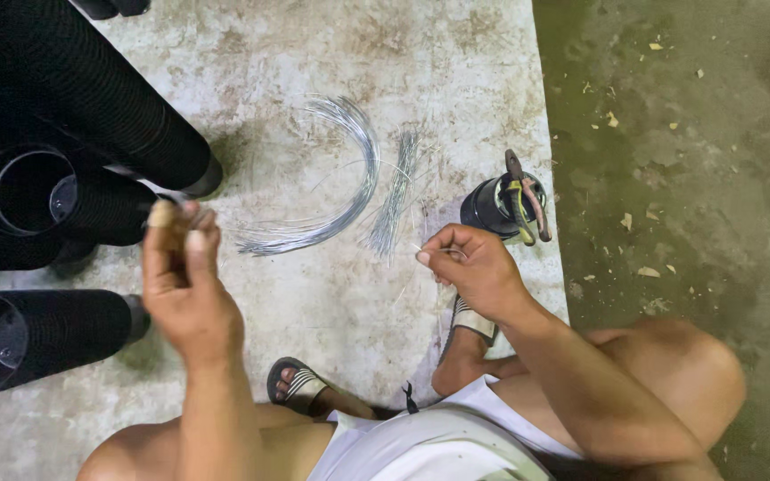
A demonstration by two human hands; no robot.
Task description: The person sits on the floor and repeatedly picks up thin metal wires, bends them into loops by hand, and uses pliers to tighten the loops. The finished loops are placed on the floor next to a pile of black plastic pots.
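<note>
Starting at the far left, I am seeing several black ribbed tubes [55, 191] lying stacked across the concrete floor [314, 303], their open round ends facing me. Another of the same kind [37, 334] is lying lower down, near the bottom left edge.

Just right of them, the left hand [184, 285] is hovering above the floor with its fingers [164, 218] bunched and pointing up toward the tubes; the fingertips are pressing together in a loose pinch. I cannot tell whether anything is caught between them, since nothing shows clearly there.

Moving toward the middle, a curved bundle of thin silver wire [349, 169] is lying on the concrete, arcing from the top down to the left. Just beside it, a short straight bunch of cut wires [394, 200] is resting, fanned slightly.

Below these, two feet in striped sandals [300, 385] are planted on the floor, and the person is crouching.

Further right, the right hand [474, 267] is closing its thumb and forefinger on a single thin wire piece [430, 249], held near the straight bunch.

Just beyond that hand, a small black cylinder [492, 207] is sitting near the slab's edge, with a pair of pliers [528, 200] resting on top of it.
</note>
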